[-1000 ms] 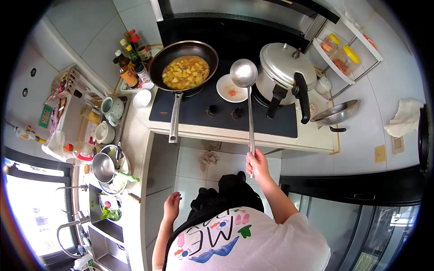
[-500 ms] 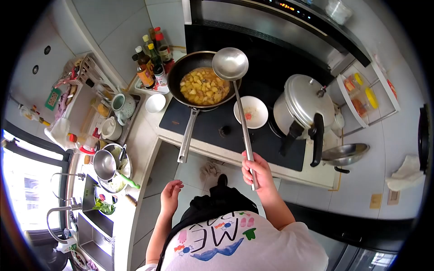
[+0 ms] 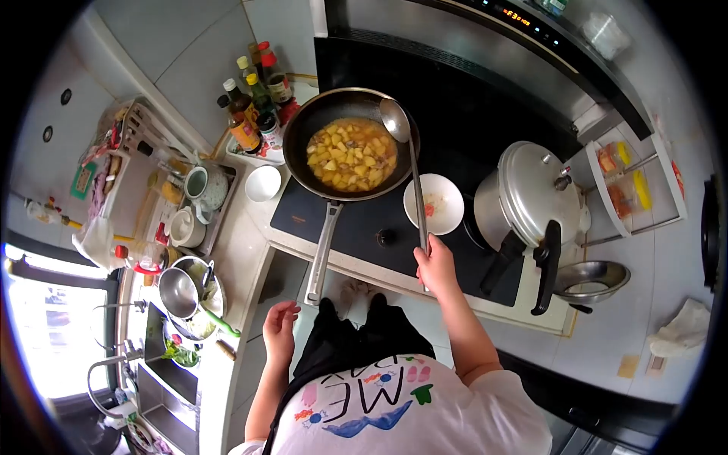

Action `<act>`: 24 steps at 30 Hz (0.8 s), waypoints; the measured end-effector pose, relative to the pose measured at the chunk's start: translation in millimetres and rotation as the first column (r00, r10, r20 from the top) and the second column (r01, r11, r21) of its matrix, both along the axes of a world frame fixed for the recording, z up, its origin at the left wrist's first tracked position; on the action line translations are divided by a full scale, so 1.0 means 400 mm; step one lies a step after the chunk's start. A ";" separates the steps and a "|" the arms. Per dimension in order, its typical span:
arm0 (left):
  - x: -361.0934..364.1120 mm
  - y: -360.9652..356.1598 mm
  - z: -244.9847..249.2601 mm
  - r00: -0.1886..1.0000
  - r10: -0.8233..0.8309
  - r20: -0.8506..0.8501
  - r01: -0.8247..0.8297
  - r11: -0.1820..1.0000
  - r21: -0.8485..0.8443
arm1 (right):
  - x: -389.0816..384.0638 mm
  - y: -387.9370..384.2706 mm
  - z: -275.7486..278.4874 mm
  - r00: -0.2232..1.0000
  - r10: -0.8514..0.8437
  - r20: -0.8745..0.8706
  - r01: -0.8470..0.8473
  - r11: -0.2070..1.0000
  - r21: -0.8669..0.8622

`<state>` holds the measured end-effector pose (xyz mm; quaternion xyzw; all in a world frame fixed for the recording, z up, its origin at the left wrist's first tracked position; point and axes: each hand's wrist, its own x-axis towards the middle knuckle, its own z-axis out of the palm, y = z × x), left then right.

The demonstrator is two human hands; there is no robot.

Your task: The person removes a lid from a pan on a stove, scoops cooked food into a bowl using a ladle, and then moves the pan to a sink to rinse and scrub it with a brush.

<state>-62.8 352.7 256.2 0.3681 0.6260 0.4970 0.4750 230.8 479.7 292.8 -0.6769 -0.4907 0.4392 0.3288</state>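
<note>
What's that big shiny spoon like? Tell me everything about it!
It is a ladle, silvery all over, probably steel, with a round deep bowl on a long, thin, straight handle. The bowl end sits inside the black pan, by its right rim, turned partly sideways next to the yellow chunky food. The handle slants back over the stove, crossing the left edge of a small white dish. Only the right hand grips its end.

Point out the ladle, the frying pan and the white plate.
ladle [image 3: 416, 186]: head view, midway along its metal handle.
frying pan [image 3: 324, 243]: head view, on its long handle.
white plate [image 3: 449, 199]: head view, bare part right of centre.
</note>
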 end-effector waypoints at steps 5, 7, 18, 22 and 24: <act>-0.065 0.050 -0.002 0.996 -0.085 0.033 0.086 0.996 -0.007 | -0.045 0.030 -0.002 0.992 -0.027 0.123 0.032 0.999 -0.039; -0.089 0.061 0.005 0.995 -0.094 0.022 0.094 0.996 -0.010 | -0.060 0.036 0.009 0.996 -0.010 0.090 0.016 0.997 -0.073; -0.159 0.091 -0.030 0.985 -0.159 0.067 0.159 0.987 0.008 | -0.042 -0.037 0.141 0.964 0.149 -0.218 -0.183 0.973 -0.142; -0.164 0.094 -0.030 0.990 -0.119 0.081 0.119 0.993 0.008 | -0.055 -0.011 0.133 0.996 0.084 0.031 -0.081 0.992 -0.101; -0.163 0.091 -0.035 0.988 -0.127 0.086 0.126 0.992 0.017 | -0.042 0.023 0.080 0.999 0.040 0.019 -0.038 0.991 -0.126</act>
